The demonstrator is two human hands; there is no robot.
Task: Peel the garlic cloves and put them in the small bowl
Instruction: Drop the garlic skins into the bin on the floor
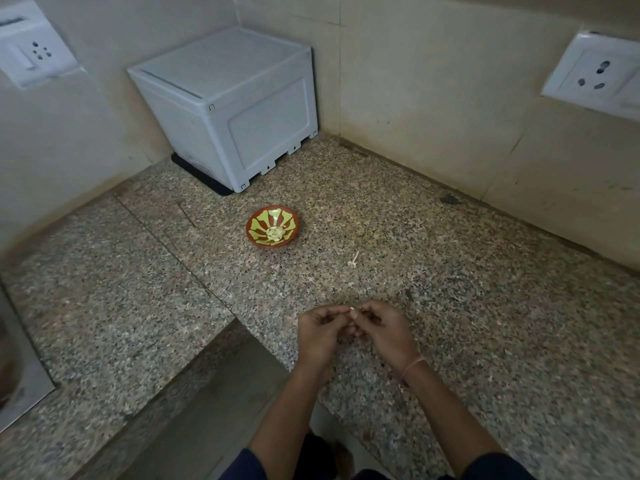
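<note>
- I had the left hand point(320, 332) and right hand point(381, 327) curled together, fingertips pinching a garlic clove point(353, 310) over the worktop point(485, 323).
- Small bowl point(288, 220) sat well apart behind them, peeled cloves point(275, 233) inside.

The small bowl point(257, 226) is brick-red with yellow-green petal stripes radiating inside; the garlic cloves point(275, 233) are pale cream. The countertop point(450, 289) is speckled grey, brown and black granite. The box point(228, 98) is white, the wristband point(412, 367) pink.

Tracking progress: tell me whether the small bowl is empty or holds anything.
Not empty. The small bowl stands upright on the counter, with pale peeled garlic cloves heaped at its centre.
</note>
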